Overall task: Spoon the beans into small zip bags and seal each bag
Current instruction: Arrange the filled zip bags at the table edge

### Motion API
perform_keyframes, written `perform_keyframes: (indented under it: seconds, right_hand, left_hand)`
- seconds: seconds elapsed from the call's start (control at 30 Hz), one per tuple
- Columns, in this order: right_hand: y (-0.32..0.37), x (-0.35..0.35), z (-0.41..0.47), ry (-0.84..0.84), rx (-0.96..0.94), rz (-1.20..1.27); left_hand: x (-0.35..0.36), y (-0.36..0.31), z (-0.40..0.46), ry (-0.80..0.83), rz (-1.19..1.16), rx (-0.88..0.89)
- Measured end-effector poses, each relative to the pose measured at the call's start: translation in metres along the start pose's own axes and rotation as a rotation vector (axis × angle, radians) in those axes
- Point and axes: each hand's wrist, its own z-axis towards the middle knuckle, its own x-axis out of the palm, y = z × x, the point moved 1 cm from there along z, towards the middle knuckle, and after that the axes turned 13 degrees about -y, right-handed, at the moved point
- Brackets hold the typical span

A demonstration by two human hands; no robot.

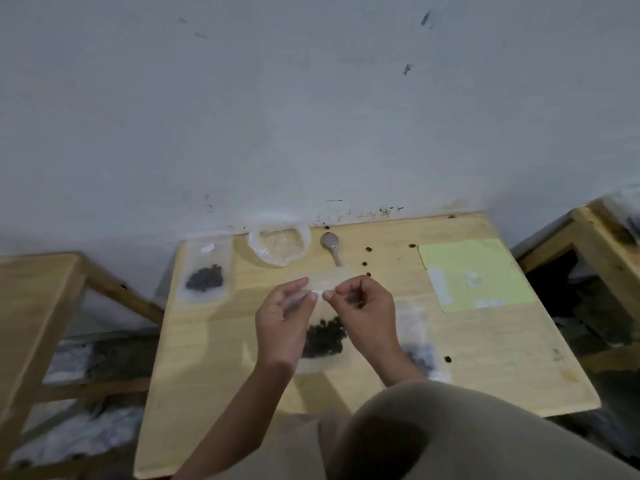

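A small clear zip bag [320, 336] with dark beans in its lower part hangs between both hands over the middle of the wooden table [221, 355]. My left hand [282, 320] pinches the bag's top edge on the left, and my right hand [363, 303] pinches the same edge on the right. A metal spoon [331, 245] lies at the back of the table. An open, crumpled clear bag [278, 245] stands to the left of the spoon. Another zip bag with beans [204, 275] lies flat at the back left. A third bag with beans [420, 355] lies under my right forearm.
A pale green sheet [474, 271] lies on the table's right part. A few loose beans [364, 264] are scattered near the spoon and at the right front. Wooden furniture stands on the left [38, 306] and on the right [602, 233]. The wall is right behind the table.
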Motion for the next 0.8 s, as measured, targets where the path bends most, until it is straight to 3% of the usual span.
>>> perform_keyframes:
  seconds: [0.23,0.4,0.5,0.67,0.8]
  right_hand:
    - [-0.001,0.064,-0.041,0.06,0.012,0.126]
    - [-0.015,0.101,-0.07,0.285,0.025,0.001]
    - [-0.019,0.125,-0.071,0.35,0.079,-0.048]
    - [-0.024,0.175,-0.04,0.228,0.093,-0.062]
    - [-0.036,0.22,-0.011,0.178,0.104,-0.227]
  left_hand:
    - [-0.077,-0.005,0.039,-0.137,-0.025,-0.061]
    - [-0.129,-0.007,0.088,-0.191,-0.104,-0.088]
    - [-0.149,0.001,0.114,-0.172,0.04,-0.05]
    - [-0.159,0.026,0.135,-0.165,0.263,-0.115]
    - [-0.162,0.049,0.159,-0.069,0.47,-0.11]
